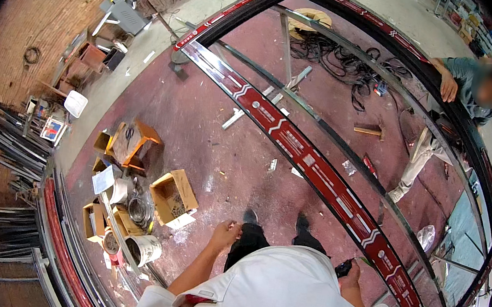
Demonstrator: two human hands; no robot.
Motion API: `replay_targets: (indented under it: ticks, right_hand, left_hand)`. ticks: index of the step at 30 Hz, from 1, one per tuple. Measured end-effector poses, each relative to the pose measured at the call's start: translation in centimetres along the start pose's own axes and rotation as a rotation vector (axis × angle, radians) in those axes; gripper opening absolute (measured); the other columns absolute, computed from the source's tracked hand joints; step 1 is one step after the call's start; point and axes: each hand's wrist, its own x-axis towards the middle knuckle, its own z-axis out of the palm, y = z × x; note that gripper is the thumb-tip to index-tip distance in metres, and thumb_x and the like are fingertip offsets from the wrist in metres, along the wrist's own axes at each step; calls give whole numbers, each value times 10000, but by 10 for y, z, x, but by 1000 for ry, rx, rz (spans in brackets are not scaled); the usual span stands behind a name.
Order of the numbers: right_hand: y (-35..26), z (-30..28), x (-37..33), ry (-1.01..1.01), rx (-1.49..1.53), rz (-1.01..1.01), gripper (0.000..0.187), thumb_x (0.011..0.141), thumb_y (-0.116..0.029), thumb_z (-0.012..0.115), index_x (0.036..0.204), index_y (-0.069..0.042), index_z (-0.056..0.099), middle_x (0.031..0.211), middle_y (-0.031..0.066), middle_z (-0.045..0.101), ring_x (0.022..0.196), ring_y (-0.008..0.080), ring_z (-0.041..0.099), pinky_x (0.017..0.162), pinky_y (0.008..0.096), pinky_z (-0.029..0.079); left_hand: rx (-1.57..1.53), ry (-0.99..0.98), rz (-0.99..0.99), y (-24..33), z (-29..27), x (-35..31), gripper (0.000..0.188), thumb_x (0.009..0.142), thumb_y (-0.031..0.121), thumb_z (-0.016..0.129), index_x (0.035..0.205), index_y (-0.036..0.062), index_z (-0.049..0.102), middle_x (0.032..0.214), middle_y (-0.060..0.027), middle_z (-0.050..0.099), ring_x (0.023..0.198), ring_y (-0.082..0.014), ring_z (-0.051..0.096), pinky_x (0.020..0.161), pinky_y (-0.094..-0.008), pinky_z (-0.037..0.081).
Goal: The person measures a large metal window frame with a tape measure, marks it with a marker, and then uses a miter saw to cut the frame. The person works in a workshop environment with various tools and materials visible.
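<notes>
Feet near the long red metal frame [318,169] could trip on it. Your right hand [351,278] grips a small black tool [343,267] right beside it. Your left hand [224,235] hangs loosely curled, holding nothing.

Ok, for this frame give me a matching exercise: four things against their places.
Things:
1. open cardboard box
2. hammer
3. black cables
4. right hand

Places:
A. inside the frame, far end, on the red floor
B. at the near red and silver bar, holding a dark object
C. left of the person's feet, among the tins
D. on the floor inside the frame, near the crouching co-worker

Pairs: 1-C, 2-D, 3-A, 4-B
</notes>
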Motion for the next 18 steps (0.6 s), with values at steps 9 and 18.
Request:
replay_targets:
  ticks: [9,18]
  right_hand:
    - [71,85,0,210,330,-168,206,890,-474,649,890,-269,662,881,-21,670,849,235,607,816,480,470]
    - [154,179,-32,387,466,-151,190,931,-431,595,862,-263,651,866,-39,673,820,207,605,838,470,474]
  left_hand:
    - [305,-189,121,41,-140,98,371,1021,311,605,1078,-46,685,842,-92,704,748,-169,660,689,-338,538]
    - [176,-59,183,90,-296,202,308,1005,258,614,992,-41,684,805,-83,699,748,-169,661,704,-329,539]
